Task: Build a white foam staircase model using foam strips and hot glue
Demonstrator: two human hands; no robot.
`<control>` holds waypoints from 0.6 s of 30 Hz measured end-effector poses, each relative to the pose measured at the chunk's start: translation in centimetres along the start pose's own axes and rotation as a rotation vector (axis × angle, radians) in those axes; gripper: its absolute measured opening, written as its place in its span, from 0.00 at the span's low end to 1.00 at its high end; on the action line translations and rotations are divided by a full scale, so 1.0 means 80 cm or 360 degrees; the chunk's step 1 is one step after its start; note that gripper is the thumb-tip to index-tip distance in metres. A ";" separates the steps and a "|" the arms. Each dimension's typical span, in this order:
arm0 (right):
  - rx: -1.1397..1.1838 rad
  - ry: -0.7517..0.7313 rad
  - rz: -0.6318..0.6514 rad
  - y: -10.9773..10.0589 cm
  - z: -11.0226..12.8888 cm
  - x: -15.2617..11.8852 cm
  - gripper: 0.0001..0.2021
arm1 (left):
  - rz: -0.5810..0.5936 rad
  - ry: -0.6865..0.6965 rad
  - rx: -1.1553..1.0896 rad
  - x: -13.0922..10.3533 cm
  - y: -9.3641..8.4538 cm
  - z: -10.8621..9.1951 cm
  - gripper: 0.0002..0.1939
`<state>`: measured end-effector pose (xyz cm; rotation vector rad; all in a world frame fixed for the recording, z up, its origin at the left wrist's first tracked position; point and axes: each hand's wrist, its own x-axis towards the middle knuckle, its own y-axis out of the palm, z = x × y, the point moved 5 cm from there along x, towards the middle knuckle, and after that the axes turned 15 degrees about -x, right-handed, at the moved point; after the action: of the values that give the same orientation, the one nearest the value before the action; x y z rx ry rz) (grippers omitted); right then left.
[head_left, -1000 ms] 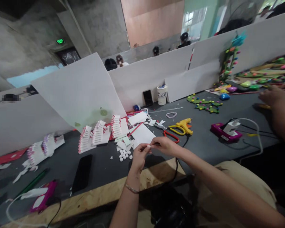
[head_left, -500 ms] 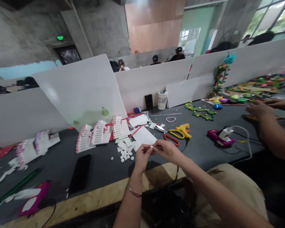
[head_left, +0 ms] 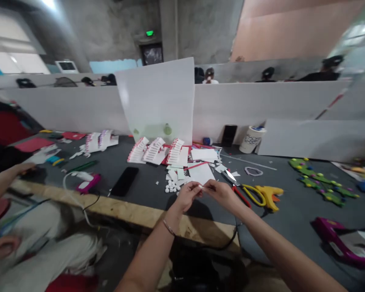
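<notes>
My left hand (head_left: 187,197) and my right hand (head_left: 224,195) meet over the front of the table, fingertips pinched together. Between them is a small white piece (head_left: 201,187), perhaps paper or clay; it is too small to tell. Both hands are closed on it. Just left of my left hand lies a cluster of small white balls (head_left: 172,186). A white paper sheet (head_left: 202,172) lies behind my fingers, among paper scraps (head_left: 180,174). To the right of my right hand are scissors (head_left: 243,194) with red and yellow handles, beside a yellow glue gun (head_left: 270,196).
Fanned white strips with red tips (head_left: 156,149) lie at the back. A black phone (head_left: 125,181) and a magenta power strip (head_left: 89,183) are to the left; another power strip (head_left: 337,243) is at right. A co-worker's arm (head_left: 6,180) reaches in from the left. White dividers (head_left: 158,101) stand behind.
The view has swung left, bringing in the co-worker on that side. My hands stay pinched together; the white piece looked round before and now shows as a thin sliver.
</notes>
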<state>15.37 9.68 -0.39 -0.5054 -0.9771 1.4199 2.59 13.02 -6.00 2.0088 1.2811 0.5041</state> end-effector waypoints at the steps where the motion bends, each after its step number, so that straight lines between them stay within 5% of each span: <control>1: 0.0019 -0.0004 0.0006 0.003 -0.004 0.001 0.11 | -0.0026 0.0021 -0.0008 -0.001 -0.001 0.001 0.21; 18: -0.0017 -0.0078 -0.0164 0.014 -0.006 -0.004 0.09 | -0.0096 0.0098 0.0087 -0.007 -0.009 0.006 0.22</control>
<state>15.14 9.64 -1.62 -0.4240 -1.0360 1.3408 2.21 12.51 -6.84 2.0066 1.4023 0.5111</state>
